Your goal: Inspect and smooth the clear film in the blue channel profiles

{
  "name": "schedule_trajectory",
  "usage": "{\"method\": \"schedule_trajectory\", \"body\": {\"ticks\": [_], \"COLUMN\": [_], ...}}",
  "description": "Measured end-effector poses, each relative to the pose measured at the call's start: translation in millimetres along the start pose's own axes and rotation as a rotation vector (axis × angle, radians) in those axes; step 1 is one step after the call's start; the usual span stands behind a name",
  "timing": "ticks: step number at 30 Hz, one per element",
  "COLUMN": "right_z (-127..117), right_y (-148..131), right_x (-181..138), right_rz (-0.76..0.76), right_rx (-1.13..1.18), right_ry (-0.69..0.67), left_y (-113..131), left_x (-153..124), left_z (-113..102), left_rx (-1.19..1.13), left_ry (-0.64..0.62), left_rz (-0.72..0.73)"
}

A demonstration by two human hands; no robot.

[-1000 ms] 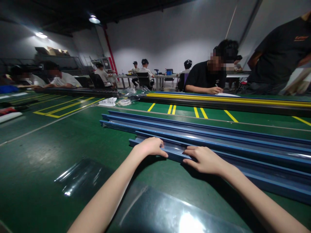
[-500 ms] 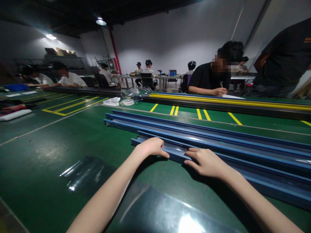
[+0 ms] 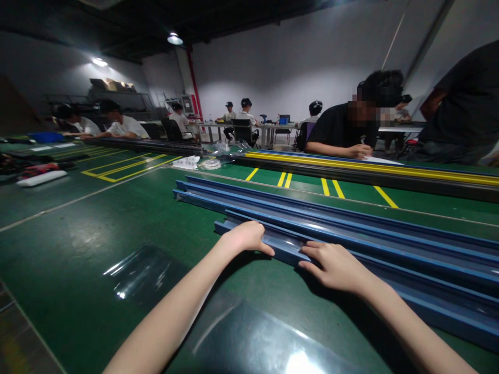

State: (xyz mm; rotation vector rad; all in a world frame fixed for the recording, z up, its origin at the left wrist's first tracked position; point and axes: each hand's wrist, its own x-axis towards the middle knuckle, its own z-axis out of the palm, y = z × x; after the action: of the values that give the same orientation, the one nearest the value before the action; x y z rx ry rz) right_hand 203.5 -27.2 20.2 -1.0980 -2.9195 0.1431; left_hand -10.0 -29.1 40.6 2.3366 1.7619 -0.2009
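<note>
A long blue U-shaped channel lies nearest me on the green table, its open side up. Near its left end my left hand grips the front wall, thumb outside and fingers bent over into the trough. A short way to the right, my right hand holds the same wall, with its thumb on the outer face and its fingertips inside. Between the hands, something clear and shiny, like plastic film, shows in the trough. Just behind runs a second blue channel, parallel to the first.
Clear plastic sheets lie on the green table in front of me, a smaller one to the left. Yellow and black profiles stretch across the far side. Opposite, a person in a dark shirt writes on paper.
The view has turned slightly left, so everything sits a little further right. Both hands keep their places on the near channel.
</note>
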Motion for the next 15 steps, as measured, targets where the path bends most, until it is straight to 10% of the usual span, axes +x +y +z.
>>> {"method": "schedule_trajectory", "body": {"ticks": [15], "right_z": [-0.5], "right_y": [-0.5], "right_x": [-0.6], "right_rz": [0.020], "right_rx": [-0.003], "right_ry": [-0.004], "left_y": [-16.2], "left_x": [-3.7], "left_z": [-9.2], "left_rx": [-0.154], "left_ry": [-0.103], "left_rz": [0.042]}}
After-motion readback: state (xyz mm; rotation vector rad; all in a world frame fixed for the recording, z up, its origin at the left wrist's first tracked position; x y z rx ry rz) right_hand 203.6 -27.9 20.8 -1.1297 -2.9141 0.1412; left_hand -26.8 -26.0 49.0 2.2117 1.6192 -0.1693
